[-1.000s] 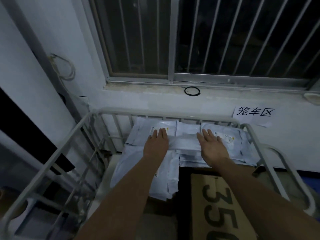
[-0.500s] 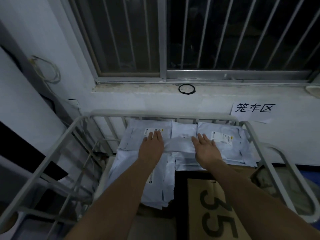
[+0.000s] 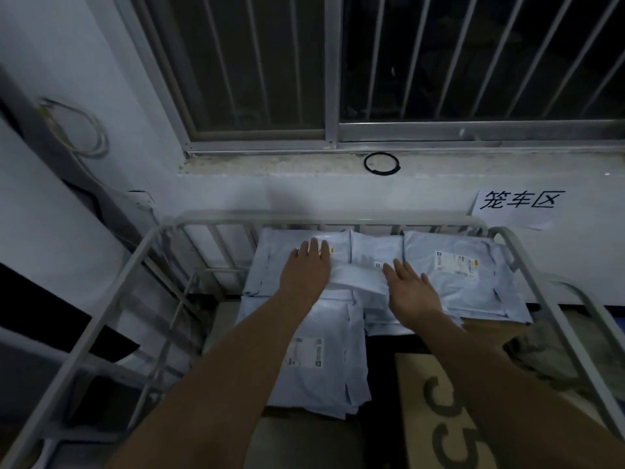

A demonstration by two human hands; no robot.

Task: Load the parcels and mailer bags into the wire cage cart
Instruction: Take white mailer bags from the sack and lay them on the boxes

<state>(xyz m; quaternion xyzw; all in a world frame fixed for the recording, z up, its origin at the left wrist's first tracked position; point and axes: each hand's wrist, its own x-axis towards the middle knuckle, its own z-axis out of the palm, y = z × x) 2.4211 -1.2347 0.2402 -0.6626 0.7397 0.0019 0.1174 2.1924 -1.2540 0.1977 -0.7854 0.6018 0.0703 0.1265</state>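
Two flat hands rest on the bags, and neither has hold of anything. My left hand (image 3: pixel 309 270) lies palm down on the left bag (image 3: pixel 274 258), fingers straight and close together, their tips over its label. My right hand (image 3: pixel 411 291) is also palm down, fingers straight and slightly spread, on the pile just right of the middle. A white bag (image 3: pixel 358 282), folded, lies across the others between the hands. The inner edge of each hand touches it, but I cannot tell whether a thumb is tucked beneath it.

All the bags I see are inside the cart (image 3: pixel 321 218), piled against its far rail under the barred window. The right bag (image 3: pixel 480 292) lies just beside my right hand with its label face up. A near bag (image 3: pixel 324 377), label up too, reaches back toward me next to my left forearm. To its right, at the near end of the cart, a box (image 3: pixel 422 434) with large dark numerals on top lies partly under my right forearm.

On the wall past the cart's far right corner is a paper sign (image 3: pixel 517 206) with black characters. A black ring (image 3: pixel 381 164) lies on the sill, and a coiled cable (image 3: pixel 84 130) hangs on the left wall.
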